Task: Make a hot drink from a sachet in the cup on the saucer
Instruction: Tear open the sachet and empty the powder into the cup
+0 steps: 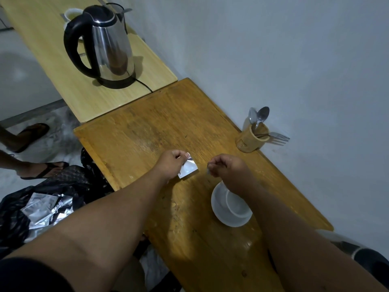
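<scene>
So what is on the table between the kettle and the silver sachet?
Nothing: the head view shows only bare wood between the kettle and the sachet held in the left hand.

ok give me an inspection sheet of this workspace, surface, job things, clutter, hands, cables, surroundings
surface: worn brown wooden table, abutting a paler wooden table
job's things: white cup on white saucer, cup looks empty; silver foil sachet; steel electric kettle with black handle
clutter: bamboo holder with two spoons and a fork; another cup behind the kettle
hands: left hand pinches the sachet; right hand closed on a small piece, apparently the torn strip
cables: black kettle cord on the pale table
surroundings: white wall; black bag of foil sachets on floor; sandalled feet at left
</scene>
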